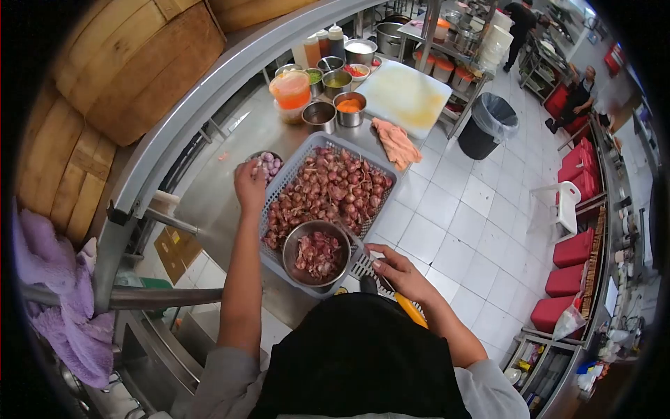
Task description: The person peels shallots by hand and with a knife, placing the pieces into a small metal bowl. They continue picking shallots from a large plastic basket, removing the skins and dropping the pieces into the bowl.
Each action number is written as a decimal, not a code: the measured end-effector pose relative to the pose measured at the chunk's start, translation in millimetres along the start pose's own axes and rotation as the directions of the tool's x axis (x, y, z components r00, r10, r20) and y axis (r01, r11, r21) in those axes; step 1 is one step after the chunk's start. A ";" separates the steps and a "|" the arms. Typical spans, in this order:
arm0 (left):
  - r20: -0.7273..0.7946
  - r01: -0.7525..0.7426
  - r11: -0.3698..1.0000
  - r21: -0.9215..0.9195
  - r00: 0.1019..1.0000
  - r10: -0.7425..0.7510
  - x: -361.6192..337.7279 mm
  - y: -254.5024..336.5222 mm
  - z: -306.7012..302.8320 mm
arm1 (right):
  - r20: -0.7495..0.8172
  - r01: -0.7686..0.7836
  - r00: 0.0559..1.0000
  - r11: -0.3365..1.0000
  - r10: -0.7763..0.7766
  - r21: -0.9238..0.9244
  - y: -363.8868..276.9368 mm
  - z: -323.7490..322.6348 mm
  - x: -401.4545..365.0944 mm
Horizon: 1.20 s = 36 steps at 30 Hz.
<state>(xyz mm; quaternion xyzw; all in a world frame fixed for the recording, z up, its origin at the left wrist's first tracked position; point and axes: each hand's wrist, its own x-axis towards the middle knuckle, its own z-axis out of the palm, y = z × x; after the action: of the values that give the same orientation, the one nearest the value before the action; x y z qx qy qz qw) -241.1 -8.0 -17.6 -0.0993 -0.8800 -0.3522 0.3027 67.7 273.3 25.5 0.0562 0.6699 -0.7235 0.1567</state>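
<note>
A grey plastic basket (386, 167) full of red shallots (328, 181) stands on the steel table. On its near end sits a metal bowl (286, 255) with shallot skins (319, 256) inside. My left hand (250, 183) is at a small bowl of peeled shallots (268, 165) left of the basket, its fingers partly hidden at the rim. My right hand (399, 271), right of the metal bowl, is closed round a knife with a yellow handle (410, 310); the blade points toward the basket.
Metal containers (319, 117), an orange-lidded tub (289, 89) and a cutting board (405, 94) stand beyond the basket, with an orange cloth (396, 143) beside them. A black bin (481, 133) is on the floor. Two people (581, 98) (520, 28) are farther off.
</note>
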 end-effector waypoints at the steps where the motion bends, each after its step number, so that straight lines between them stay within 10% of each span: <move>1: 0.196 0.109 0.979 -0.172 0.978 -0.074 -2.3 11.7 2.9 | -0.003 -0.007 1.000 1.000 0.007 -0.004 -7.1 -2.0 -1.6; 2: 0.394 0.244 0.917 -0.315 0.913 -0.108 -5.8 24.2 6.2 | -0.001 -0.010 1.000 1.000 0.010 -0.006 -14.4 -2.1 -4.2; 7: 0.564 -0.301 0.935 -0.189 0.746 0.355 -36.5 64.8 25.4 | -0.027 -0.020 0.999 0.992 0.023 0.122 -21.0 -8.0 -18.9; 10: 0.624 -0.392 0.920 -0.027 0.713 0.322 -46.9 65.4 36.2 | -0.003 -0.003 1.000 0.994 0.004 0.105 -19.3 -6.2 -26.5; 18: 0.467 -0.413 0.909 -0.059 0.793 0.390 -55.5 76.2 18.0 | 0.037 0.045 0.998 0.982 -0.053 0.183 -17.9 3.1 -28.2; 20: 0.593 0.370 0.842 -0.393 0.802 -0.075 -69.8 85.9 -1.8 | 0.022 0.067 0.997 0.987 -0.070 0.145 -22.1 3.1 -26.0; 21: 0.591 0.371 0.841 -0.393 0.803 -0.078 -77.7 92.3 -15.1 | 0.025 0.065 0.997 0.988 -0.070 0.142 -24.3 4.1 -23.9; 23: 0.752 0.738 0.407 -0.538 0.639 -0.166 -100.2 106.2 -44.1 | 0.051 0.042 0.997 0.985 -0.052 0.168 -27.1 8.0 -20.0; 27: 0.801 0.791 -0.130 -0.598 0.585 -0.131 -149.7 123.7 -81.1 | 0.121 0.085 0.987 0.985 -0.103 0.148 -25.2 26.7 -5.9; 36: 0.692 0.697 -0.068 -0.714 0.687 -0.219 -180.9 130.7 -127.4 | 0.250 0.194 0.953 0.979 -0.172 -0.066 -37.7 65.6 12.5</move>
<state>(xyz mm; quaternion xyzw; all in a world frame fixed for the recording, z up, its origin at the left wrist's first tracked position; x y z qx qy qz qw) 12.8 8.0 19.0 -0.0182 -0.4427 -0.8836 -0.1515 53.0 208.7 64.0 -0.1024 0.6800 -0.7054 0.1720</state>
